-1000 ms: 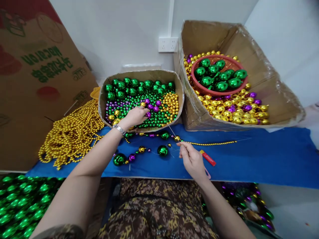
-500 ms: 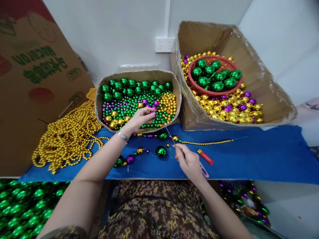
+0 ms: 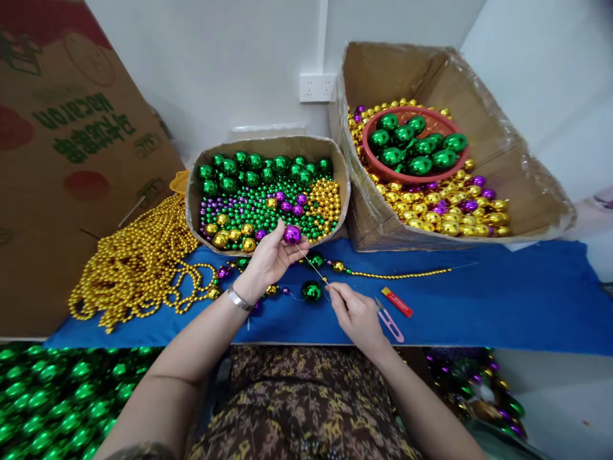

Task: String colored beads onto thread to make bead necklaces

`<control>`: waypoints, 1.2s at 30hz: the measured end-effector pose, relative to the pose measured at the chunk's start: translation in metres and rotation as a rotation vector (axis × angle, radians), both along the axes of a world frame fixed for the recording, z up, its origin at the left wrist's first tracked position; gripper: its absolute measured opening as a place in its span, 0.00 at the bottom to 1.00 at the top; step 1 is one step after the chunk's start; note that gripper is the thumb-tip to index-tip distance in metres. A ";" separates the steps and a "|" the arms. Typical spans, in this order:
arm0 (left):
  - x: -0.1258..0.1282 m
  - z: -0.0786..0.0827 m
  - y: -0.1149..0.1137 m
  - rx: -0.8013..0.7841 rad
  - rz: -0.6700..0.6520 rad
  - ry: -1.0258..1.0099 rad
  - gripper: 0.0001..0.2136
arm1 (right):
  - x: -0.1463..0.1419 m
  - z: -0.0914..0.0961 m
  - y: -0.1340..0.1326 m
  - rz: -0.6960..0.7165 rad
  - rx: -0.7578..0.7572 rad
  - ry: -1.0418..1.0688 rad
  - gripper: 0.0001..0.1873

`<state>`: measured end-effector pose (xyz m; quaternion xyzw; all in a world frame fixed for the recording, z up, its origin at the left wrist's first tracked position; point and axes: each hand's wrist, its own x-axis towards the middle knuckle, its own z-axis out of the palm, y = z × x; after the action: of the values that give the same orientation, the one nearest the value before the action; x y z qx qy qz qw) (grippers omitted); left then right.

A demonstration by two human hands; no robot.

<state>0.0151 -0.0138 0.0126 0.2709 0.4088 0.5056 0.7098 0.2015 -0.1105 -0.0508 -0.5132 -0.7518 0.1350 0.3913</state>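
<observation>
My left hand (image 3: 272, 259), palm up, holds a large shiny purple bead (image 3: 292, 234) at its fingers, over the front rim of the bead box (image 3: 188, 220). My right hand (image 3: 355, 313) pinches a thin needle (image 3: 311, 263) whose tip reaches close to the purple bead; whether it has entered the bead I cannot tell. Below the needle, a large green bead (image 3: 311, 291) lies on the blue cloth (image 3: 450, 313), with smaller gold and purple beads on a thread beside it. Behind them runs another strand of mixed beads ending in a gold bead chain (image 3: 397, 276).
Pink thread snips (image 3: 390, 321) and a red-yellow packet (image 3: 398, 302) lie right of my right hand. Gold bead strands (image 3: 138, 262) are heaped at left. A large carton (image 3: 373, 223) holds gold beads and a red basket (image 3: 378, 167) of green ones. A printed carton (image 3: 52, 211) stands left.
My left hand has come back from inside the bead box toward the needle, turning palm up with a purple bead. My right hand has lowered slightly, still pinching the needle.
</observation>
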 end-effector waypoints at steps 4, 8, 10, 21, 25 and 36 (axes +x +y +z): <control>0.001 -0.001 -0.002 -0.059 0.043 0.000 0.22 | 0.001 -0.001 0.000 -0.003 0.006 0.004 0.11; 0.002 -0.001 -0.003 -0.075 0.045 -0.007 0.22 | 0.001 -0.001 0.000 -0.001 0.011 0.010 0.11; 0.003 -0.001 -0.004 -0.082 0.044 -0.016 0.22 | 0.001 0.000 0.000 -0.002 0.012 -0.002 0.11; 0.004 -0.006 -0.008 -0.070 0.117 -0.080 0.16 | 0.006 0.002 0.001 -0.008 -0.011 0.005 0.10; 0.004 -0.006 -0.008 -0.074 0.125 -0.059 0.16 | 0.006 0.001 0.001 -0.009 -0.001 0.009 0.10; 0.002 -0.008 -0.009 -0.066 0.110 -0.086 0.16 | 0.007 0.002 0.000 -0.007 0.048 0.000 0.10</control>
<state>0.0172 -0.0226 0.0046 0.2028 0.4085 0.5413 0.7064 0.2082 -0.1105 -0.0488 -0.5062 -0.7531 0.1157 0.4040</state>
